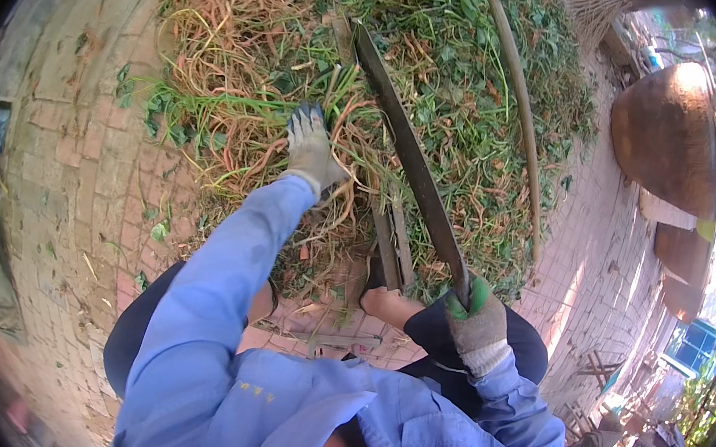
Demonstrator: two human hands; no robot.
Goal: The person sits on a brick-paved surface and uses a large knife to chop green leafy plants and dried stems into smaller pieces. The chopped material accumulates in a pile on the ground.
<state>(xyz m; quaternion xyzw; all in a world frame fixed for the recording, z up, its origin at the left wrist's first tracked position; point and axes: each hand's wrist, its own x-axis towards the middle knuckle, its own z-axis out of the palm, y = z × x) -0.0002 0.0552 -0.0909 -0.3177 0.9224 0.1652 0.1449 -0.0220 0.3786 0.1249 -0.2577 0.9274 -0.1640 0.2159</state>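
Observation:
My right hand (475, 313), in a knit glove with green on it, grips the handle end of a long hinged chopping blade (415, 154). The blade slants up and away over a narrow wooden base (392, 241), its far end among the greenery. My left hand (310, 145), in a pale glove with dark fingertips, lies on a tangle of vines left of the blade. Green stems (232, 105) run under its fingertips, and reddish stems (346, 119) pass close on its right. Whether those fingers are closed around any stems is hidden.
A heap of cut leaves and stems (457, 168) spreads around the blade, crossed by a curved wooden pole (521, 103). Brown stems (221, 29) pile at far left. A twig broom (593, 15) and large brown vessel (666, 136) stand right. Brick paving (98, 147) lies left.

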